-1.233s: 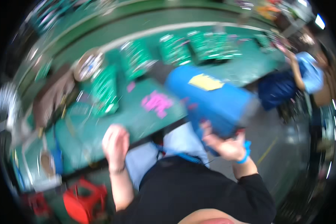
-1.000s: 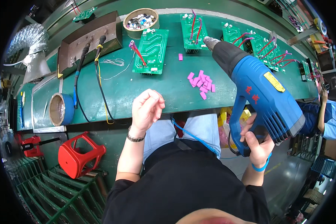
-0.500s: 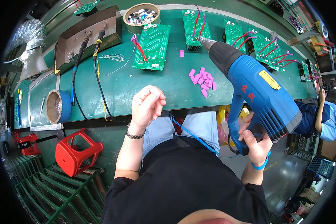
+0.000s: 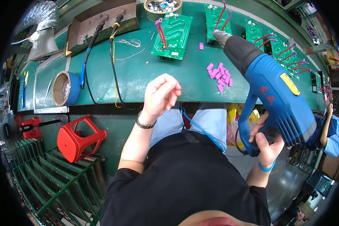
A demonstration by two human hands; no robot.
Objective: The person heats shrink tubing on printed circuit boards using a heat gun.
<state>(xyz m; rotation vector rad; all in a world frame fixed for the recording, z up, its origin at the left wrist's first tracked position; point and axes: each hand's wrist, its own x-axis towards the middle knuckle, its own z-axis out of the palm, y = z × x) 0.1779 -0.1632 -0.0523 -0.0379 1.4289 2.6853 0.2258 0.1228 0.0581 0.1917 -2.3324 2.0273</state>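
My right hand [image 4: 268,146] grips the handle of a blue heat gun [image 4: 278,88] with a black front. Its metal nozzle points up and left at the near edge of a green circuit board [image 4: 211,17] with two upright red wires. Whether it touches the board I cannot tell. My left hand [image 4: 163,94] hovers over the table's near edge with its fingers curled in and nothing visible in them. Beyond it lies another circuit board [image 4: 177,35] with red wires in purple sleeves. A loose pile of small purple sleeves [image 4: 221,74] lies between the hands, with a single purple sleeve [image 4: 201,46] farther off.
More wired boards [image 4: 284,52] line the right side. Two soldering irons [image 4: 98,32] rest on a brown metal tray [image 4: 79,35], their cables trailing over the green table [image 4: 132,79]. A parts bowl [image 4: 163,14], tape roll [image 4: 66,88], fume duct [image 4: 41,34] and red stool [image 4: 77,141] stand around.
The view has shifted, so the table's things appear farther right and higher. Against the board, the heat gun's nozzle has moved slightly left. My left hand keeps its curled shape.
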